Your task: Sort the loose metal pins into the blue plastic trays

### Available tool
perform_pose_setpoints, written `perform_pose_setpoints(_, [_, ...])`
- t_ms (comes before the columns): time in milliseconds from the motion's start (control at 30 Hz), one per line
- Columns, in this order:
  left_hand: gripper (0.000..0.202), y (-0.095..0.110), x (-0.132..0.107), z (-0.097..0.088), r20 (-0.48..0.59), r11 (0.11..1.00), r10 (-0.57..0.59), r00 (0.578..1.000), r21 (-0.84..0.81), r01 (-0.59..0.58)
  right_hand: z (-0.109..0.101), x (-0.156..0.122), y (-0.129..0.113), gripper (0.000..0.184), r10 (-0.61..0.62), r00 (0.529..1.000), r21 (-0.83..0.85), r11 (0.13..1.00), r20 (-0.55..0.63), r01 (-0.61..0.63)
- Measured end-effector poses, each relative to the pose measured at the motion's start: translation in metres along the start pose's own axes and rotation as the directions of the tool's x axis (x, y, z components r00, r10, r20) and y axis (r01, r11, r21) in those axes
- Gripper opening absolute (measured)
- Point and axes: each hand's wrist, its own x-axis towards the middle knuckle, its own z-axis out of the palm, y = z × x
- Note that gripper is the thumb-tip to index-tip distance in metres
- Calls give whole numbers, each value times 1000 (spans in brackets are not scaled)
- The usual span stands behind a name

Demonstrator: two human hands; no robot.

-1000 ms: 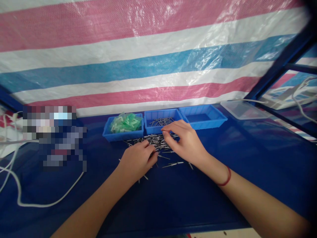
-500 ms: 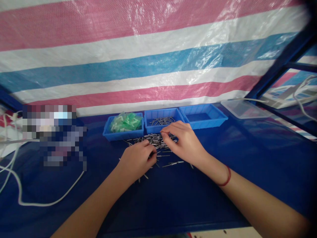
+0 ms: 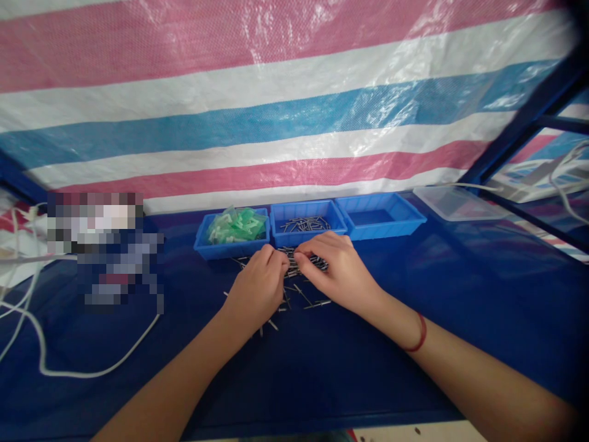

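A heap of small metal pins [image 3: 301, 261] lies on the blue table [image 3: 414, 307] just in front of three blue trays. My left hand [image 3: 257, 285] rests on the near left edge of the heap, fingers curled closed over some pins. My right hand [image 3: 338, 270] lies on the heap's right side, its fingers bent and pinched toward the left hand's fingertips. What either hand holds is hidden. The middle tray [image 3: 306, 222] holds more pins, the left tray [image 3: 232, 230] holds green and white plastic parts, and the right tray [image 3: 381, 215] looks bare inside.
A clear plastic lid [image 3: 455, 202] lies at the back right. White cables [image 3: 41, 344] trail across the table's left side beside a blurred-out patch. A striped tarpaulin [image 3: 276, 123] hangs behind the trays. A blue frame post [image 3: 519, 123] rises at the right.
Both hands have drawn together over the heap: the left moved up and forward, the right pulled left and down from the middle tray's rim. Their fingertips now nearly meet.
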Motion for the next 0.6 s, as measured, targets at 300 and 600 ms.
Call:
perform_pose_setpoints(300, [14,4,1,8,-272,897,-130,954,-441,-3,2,1,-4,12,68,997,324,945,-35,-54])
perform_pose_setpoints(600, [13,5,1,7,-187,858,-81,979,-512,-27,0,1,-5,10,76,994,384,923,-80,-40])
